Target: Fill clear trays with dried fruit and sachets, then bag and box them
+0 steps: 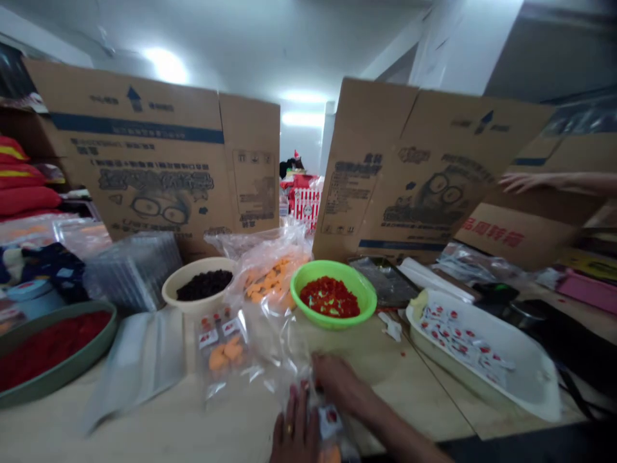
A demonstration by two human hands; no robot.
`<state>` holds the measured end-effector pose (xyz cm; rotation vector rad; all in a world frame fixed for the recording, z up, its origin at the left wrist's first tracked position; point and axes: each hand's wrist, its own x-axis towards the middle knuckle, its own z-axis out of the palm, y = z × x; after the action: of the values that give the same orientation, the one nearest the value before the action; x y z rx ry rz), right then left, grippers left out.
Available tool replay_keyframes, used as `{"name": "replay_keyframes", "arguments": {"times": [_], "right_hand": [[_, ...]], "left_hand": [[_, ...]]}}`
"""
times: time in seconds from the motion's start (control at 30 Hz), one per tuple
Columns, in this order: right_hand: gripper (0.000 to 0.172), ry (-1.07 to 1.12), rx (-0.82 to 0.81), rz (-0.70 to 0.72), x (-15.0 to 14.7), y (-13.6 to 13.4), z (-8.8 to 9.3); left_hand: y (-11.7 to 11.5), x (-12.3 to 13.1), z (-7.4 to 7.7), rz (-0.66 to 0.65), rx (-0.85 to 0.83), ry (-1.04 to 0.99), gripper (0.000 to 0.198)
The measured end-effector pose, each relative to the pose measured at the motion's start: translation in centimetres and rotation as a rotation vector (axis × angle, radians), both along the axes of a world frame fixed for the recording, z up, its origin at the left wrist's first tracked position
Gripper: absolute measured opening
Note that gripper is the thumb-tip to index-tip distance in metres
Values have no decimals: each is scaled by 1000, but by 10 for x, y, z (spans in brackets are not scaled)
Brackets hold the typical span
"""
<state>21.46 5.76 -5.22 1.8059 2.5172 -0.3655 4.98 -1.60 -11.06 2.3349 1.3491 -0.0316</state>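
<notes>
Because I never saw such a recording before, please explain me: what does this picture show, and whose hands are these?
This picture comes from a camera worn on a person's head, looking forward and down. The person's left hand and right hand hold a clear bag with a label and orange pieces. On the table lie a green bowl of red pieces, a white bowl of dark pieces, a bag of orange pieces and a white tray of small sachets. The hand at upper right, on a cardboard box, belongs to another person.
</notes>
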Motion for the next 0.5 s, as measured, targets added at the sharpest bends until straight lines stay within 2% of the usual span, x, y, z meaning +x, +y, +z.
{"name": "replay_keyframes", "arguments": {"times": [0.03,0.1,0.13,0.2,0.27,0.37,0.5], "right_hand": [[29,-37,-2,29,2,0,6],[30,-141,-5,0,4,2,13],[30,-154,-15,-2,4,3,14],[30,-159,-35,-2,4,5,9],[28,-161,-45,2,6,4,4],[26,-143,-57,6,17,-2,2],[31,35,-34,-13,34,-1,6]], "left_hand": [[-3,-5,15,-30,2,1,82],[-7,-16,43,-102,17,-43,113],[-8,-20,55,-122,0,-54,122],[-7,-25,69,-128,-47,-58,125],[-7,-27,73,-112,-55,-57,125],[-7,-29,68,-67,-31,-76,124],[-2,-38,68,-108,-49,-125,120]]}}
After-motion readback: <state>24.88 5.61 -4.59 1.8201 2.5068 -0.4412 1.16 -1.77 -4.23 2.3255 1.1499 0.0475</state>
